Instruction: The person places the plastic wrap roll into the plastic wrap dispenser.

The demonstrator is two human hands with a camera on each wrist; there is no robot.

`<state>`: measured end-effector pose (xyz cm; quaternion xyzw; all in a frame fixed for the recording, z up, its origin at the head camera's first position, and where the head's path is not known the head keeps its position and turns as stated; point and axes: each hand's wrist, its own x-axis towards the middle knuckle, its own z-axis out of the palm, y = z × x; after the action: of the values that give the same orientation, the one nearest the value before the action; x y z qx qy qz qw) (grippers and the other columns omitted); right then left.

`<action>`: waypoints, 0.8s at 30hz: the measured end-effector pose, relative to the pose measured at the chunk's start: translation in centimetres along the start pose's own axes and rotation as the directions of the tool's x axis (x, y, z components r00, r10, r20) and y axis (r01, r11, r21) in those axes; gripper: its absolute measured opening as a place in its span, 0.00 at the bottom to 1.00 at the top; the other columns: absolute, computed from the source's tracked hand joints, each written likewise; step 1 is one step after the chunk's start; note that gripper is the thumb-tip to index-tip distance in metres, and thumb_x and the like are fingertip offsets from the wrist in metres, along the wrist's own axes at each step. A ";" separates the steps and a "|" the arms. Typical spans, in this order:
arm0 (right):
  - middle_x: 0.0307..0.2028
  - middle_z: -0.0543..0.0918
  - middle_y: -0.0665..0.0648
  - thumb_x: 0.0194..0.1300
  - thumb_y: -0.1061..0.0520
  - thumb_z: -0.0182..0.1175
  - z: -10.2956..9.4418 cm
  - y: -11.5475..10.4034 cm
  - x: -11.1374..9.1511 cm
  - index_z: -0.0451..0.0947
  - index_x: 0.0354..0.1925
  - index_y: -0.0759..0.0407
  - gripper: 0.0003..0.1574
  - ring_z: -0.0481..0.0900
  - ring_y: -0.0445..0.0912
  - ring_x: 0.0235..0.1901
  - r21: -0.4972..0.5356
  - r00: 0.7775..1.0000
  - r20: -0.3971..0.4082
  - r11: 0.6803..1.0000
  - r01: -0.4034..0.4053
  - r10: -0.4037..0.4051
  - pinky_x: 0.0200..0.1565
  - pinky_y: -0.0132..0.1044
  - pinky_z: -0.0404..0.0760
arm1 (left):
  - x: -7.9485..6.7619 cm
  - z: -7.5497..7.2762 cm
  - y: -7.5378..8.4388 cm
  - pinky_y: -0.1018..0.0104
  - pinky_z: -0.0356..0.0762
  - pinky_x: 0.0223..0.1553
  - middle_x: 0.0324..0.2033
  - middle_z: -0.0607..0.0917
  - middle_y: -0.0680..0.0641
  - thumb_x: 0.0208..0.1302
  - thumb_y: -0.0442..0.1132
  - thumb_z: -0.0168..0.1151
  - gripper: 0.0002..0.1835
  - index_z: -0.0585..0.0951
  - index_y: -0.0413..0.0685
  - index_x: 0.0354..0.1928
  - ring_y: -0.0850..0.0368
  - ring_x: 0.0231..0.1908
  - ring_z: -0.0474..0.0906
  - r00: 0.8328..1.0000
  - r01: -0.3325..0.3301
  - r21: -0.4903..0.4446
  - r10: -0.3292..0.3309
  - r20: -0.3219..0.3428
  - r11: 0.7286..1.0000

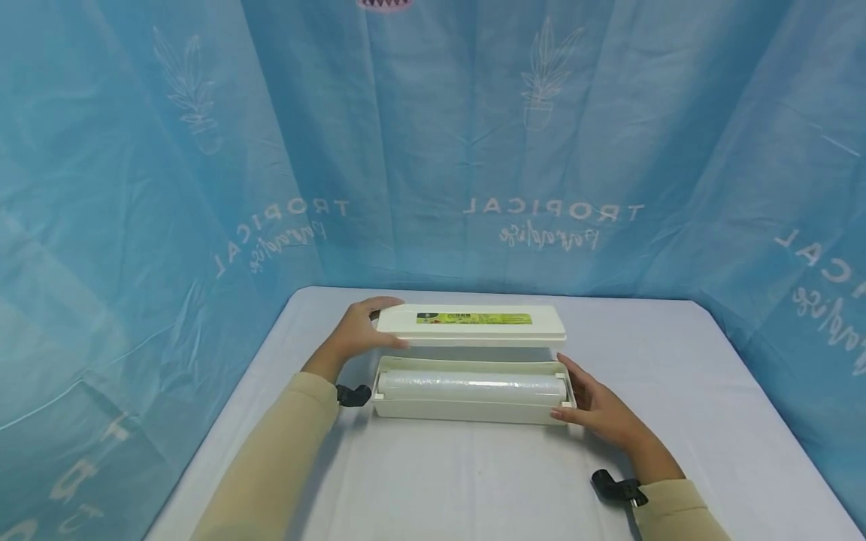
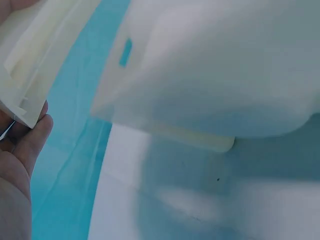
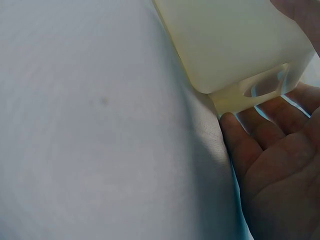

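Note:
My left hand [image 1: 361, 330] grips the left end of a white lid [image 1: 473, 336] with a yellow-green label, thumb in front and fingers behind. The lid is raised just beyond a cream cling film box [image 1: 463, 410], apart from it. Inside the open-topped box lies a clear-white roll of cling film [image 1: 470, 386]. My right hand [image 1: 598, 412] holds the box's right end, thumb on the front wall and fingers at the back. The left wrist view shows the lid's hollow underside [image 2: 37, 55] in the hand. Fingers reach under the box end [image 3: 245, 45] in the right wrist view.
A white-covered table [image 1: 467, 481] bears the box. Blue printed curtains [image 1: 433, 150] stand behind it and along both sides. Black wrist mounts [image 1: 616, 488] sit at both sleeve cuffs.

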<state>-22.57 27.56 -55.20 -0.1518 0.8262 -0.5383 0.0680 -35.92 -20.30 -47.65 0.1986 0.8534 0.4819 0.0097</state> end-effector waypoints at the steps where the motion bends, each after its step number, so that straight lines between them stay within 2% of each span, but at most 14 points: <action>1: 0.81 0.56 0.61 0.62 0.49 0.80 0.0 0.0 0.0 0.45 0.86 0.44 0.69 0.59 0.62 0.76 0.003 1.000 0.003 1.000 0.010 -0.010 0.65 0.33 0.68 | -0.2 0.0 0.2 0.48 0.80 0.59 0.65 0.79 0.49 0.39 0.54 0.92 0.49 0.82 0.53 0.68 0.48 0.62 0.77 1.000 -0.009 0.000 0.009 0.001 1.000; 4: 0.81 0.56 0.61 0.63 0.51 0.79 0.0 0.1 0.0 0.46 0.86 0.45 0.68 0.58 0.63 0.77 0.013 0.999 0.006 0.999 0.034 -0.035 0.63 0.26 0.66 | -0.6 0.2 0.6 0.48 0.78 0.62 0.65 0.79 0.50 0.38 0.55 0.92 0.48 0.83 0.55 0.67 0.49 0.63 0.76 0.999 -0.036 -0.003 0.036 0.005 0.999; 9: 0.80 0.58 0.62 0.64 0.51 0.78 0.0 0.1 0.0 0.46 0.85 0.45 0.66 0.61 0.63 0.75 0.017 0.999 0.014 0.999 0.045 -0.046 0.62 0.25 0.67 | -1.4 0.5 0.9 0.49 0.76 0.64 0.65 0.79 0.52 0.37 0.57 0.92 0.48 0.84 0.56 0.65 0.51 0.65 0.75 0.999 -0.041 -0.008 0.041 -0.012 0.999; 17: 0.78 0.62 0.63 0.64 0.53 0.78 -0.1 0.1 0.0 0.49 0.85 0.53 0.65 0.66 0.63 0.72 0.012 0.999 0.018 0.999 0.042 -0.042 0.64 0.32 0.69 | -2.1 0.4 1.2 0.52 0.73 0.66 0.63 0.81 0.52 0.37 0.53 0.93 0.46 0.85 0.55 0.63 0.52 0.64 0.75 0.995 -0.093 -0.008 0.093 -0.024 0.996; 24: 0.76 0.64 0.66 0.63 0.56 0.78 -0.2 0.1 0.0 0.54 0.82 0.59 0.60 0.65 0.65 0.73 0.014 0.998 0.008 0.998 0.065 -0.065 0.66 0.35 0.67 | -2.7 0.6 1.3 0.51 0.72 0.67 0.62 0.82 0.52 0.37 0.49 0.93 0.45 0.85 0.53 0.63 0.52 0.64 0.75 0.990 -0.139 -0.030 0.138 -0.024 0.990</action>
<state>-22.69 27.77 -55.16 -0.1804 0.8168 -0.5452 0.0547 -32.90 -20.17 -47.33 0.2518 0.8298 0.4972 -0.0299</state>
